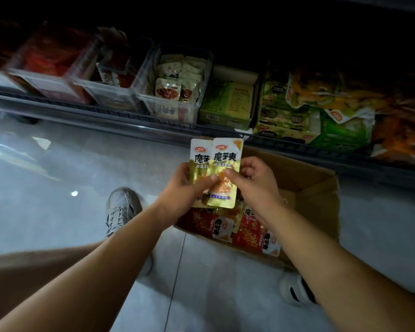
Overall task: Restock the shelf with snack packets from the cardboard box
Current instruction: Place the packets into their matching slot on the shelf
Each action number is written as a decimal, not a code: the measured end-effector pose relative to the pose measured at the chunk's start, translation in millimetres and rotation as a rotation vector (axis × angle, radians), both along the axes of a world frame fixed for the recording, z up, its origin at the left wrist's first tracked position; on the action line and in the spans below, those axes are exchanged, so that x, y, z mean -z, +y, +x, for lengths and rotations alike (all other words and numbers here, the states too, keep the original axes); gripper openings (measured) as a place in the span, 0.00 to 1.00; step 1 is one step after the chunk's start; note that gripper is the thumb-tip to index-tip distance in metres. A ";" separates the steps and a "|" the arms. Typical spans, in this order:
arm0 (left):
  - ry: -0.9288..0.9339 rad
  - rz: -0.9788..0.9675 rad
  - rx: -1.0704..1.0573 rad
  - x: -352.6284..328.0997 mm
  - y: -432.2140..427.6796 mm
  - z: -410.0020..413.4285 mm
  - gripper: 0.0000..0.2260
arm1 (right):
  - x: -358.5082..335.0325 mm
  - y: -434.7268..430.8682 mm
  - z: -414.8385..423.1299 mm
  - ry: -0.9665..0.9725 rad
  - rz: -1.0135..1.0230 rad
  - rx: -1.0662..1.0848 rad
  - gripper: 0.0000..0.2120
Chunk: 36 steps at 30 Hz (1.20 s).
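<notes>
Both hands hold a small stack of gold snack packets (222,161) upright above the cardboard box (319,188). My left hand (183,190) grips the stack from the left, thumb across the front. My right hand (252,180) pinches the front packet from the right with thumb and fingers. Red snack packets (247,233) lie inside the box on the floor. The low shelf (106,116) runs behind, dimly lit.
On the shelf stand clear plastic bins (177,92) of small packets, a green carton (228,104), and green and orange bags (333,111) to the right. A grey shoe (121,207) and a white striped shoe (295,288) rest on the glossy tiled floor.
</notes>
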<state>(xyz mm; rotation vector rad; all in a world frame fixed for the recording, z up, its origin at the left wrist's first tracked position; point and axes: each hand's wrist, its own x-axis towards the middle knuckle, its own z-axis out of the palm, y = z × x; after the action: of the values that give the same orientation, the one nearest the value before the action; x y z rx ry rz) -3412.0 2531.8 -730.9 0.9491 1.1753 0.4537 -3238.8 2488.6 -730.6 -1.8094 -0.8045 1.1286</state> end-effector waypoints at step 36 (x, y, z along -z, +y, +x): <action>0.159 0.120 -0.044 10.4 13.7 -7.5 0.19 | 38.9 -26.5 27.8 0.019 -0.063 0.079 0.23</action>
<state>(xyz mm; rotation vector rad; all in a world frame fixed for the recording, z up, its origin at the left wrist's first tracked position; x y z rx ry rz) -3419.5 2545.5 -741.3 1.0800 1.3268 0.4954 -3211.0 2462.1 -769.5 -1.8630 -0.6872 1.1300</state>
